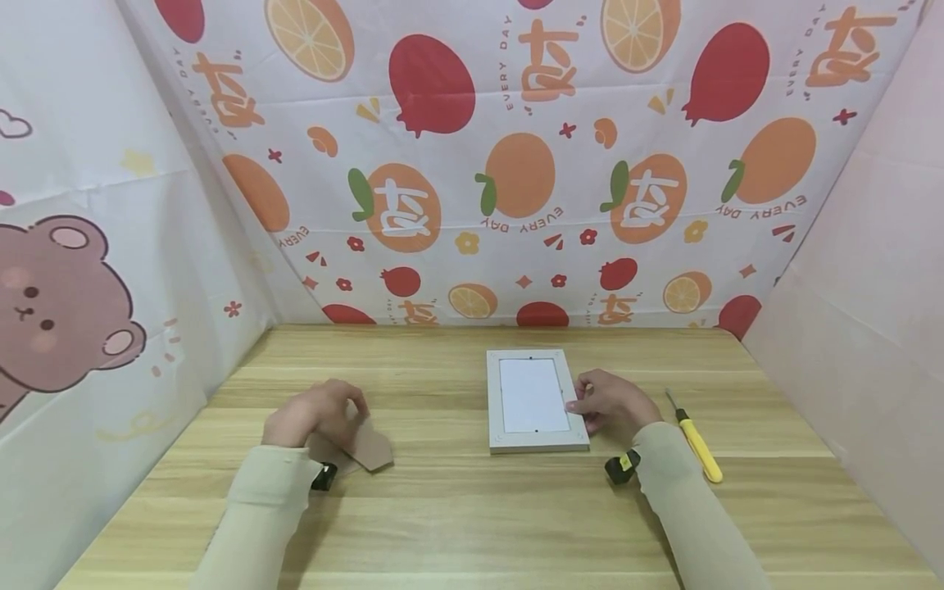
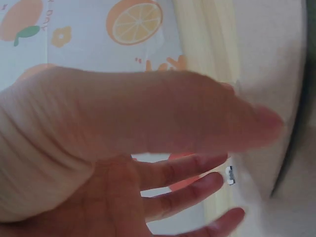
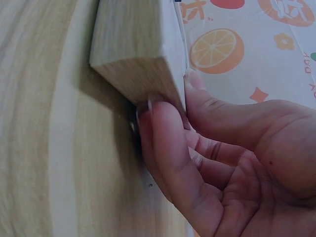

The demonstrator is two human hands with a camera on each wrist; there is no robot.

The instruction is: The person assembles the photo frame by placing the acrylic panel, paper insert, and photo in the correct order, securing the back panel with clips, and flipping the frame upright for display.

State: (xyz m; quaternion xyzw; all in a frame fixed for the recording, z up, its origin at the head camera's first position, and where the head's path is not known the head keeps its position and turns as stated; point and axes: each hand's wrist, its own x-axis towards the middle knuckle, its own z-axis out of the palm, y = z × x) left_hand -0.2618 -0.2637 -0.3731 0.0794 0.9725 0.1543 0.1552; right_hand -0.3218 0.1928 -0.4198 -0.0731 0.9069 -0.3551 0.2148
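Note:
A white picture frame (image 1: 496, 401) lies on the table with a white sheet (image 1: 533, 395) in its opening. My right hand (image 1: 608, 399) holds its right side; in the right wrist view the thumb is at the face and the fingers curl against the wooden edge (image 3: 133, 74). Further left, my left hand (image 1: 320, 414) pinches a brown backing board (image 1: 372, 449), angled over the table. Up close, the left thumb (image 2: 197, 113) overlaps the board's pale surface (image 2: 269, 54), which has a dark gap along one side. The left index finger is mostly hidden behind the thumb.
A yellow-handled screwdriver (image 1: 699, 449) lies right of the right forearm, its shaft pointing away. The wood-grain table (image 1: 457, 524) is bordered by a fruit-print cloth (image 1: 472, 180) at the back and cloth walls on both sides.

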